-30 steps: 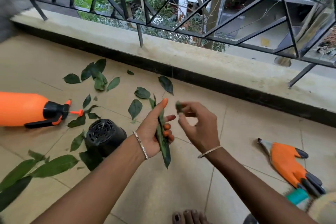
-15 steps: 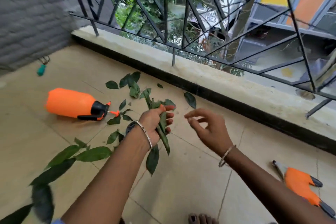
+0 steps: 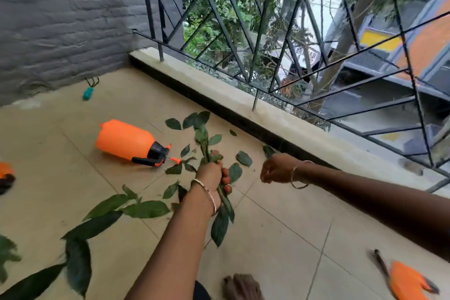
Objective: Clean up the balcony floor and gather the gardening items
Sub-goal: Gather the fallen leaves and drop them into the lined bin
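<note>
Inside left hand point(image 3: 210, 176): leaf bunch point(image 3: 220, 226), seemingly several.

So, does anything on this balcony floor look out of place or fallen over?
Yes. The orange spray bottle lies on its side instead of standing, with loose leaves scattered over the tiles around it.

Sprayer point(image 3: 124, 140) left of scattered leaves point(image 3: 244, 158), hand rake point(image 3: 88, 92) behind it by wall point(image 3: 60, 19) — glove point(image 3: 406, 280) far right
</note>
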A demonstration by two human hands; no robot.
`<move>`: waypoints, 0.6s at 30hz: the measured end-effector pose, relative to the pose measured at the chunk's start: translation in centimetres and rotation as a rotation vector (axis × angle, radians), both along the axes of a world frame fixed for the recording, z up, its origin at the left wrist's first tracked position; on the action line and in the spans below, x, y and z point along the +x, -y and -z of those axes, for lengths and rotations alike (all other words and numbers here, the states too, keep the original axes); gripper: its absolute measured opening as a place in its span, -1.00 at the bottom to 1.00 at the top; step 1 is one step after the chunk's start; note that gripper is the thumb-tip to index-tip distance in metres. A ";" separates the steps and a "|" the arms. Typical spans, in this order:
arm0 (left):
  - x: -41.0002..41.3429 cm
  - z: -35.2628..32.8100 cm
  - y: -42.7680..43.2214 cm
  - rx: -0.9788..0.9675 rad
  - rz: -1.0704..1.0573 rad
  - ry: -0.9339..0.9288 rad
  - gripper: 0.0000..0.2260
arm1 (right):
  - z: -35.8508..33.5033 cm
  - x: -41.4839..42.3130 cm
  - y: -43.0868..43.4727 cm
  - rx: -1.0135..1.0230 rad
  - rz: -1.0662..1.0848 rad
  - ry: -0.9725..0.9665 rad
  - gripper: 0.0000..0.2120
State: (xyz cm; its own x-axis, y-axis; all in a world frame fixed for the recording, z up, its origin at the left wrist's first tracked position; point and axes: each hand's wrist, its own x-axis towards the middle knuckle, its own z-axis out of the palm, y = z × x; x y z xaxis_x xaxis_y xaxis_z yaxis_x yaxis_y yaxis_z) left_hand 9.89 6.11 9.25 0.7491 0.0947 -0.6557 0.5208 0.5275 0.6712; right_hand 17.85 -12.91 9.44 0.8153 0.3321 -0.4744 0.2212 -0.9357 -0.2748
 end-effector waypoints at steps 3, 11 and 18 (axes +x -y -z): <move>0.7 0.5 -0.8 -0.057 0.026 0.053 -0.70 | 4.3 3.0 -2.3 -0.111 -0.032 0.061 -0.80; 1.8 3.1 -4.3 -0.123 -0.039 0.024 -0.82 | 18.2 6.1 -4.6 -0.142 -0.028 0.026 -0.39; 2.4 5.0 -7.6 -0.109 -0.140 0.033 -0.81 | 23.0 10.3 -5.9 -0.211 -0.159 0.075 -0.26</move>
State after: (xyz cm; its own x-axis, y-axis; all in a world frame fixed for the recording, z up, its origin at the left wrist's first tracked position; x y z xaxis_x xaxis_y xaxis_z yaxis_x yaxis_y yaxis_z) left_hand 12.31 13.69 4.22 0.7547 0.1294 -0.6432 0.4160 0.6636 0.6217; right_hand 28.11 -7.05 -13.60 0.7965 0.3590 -0.4865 0.3823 -0.9224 -0.0549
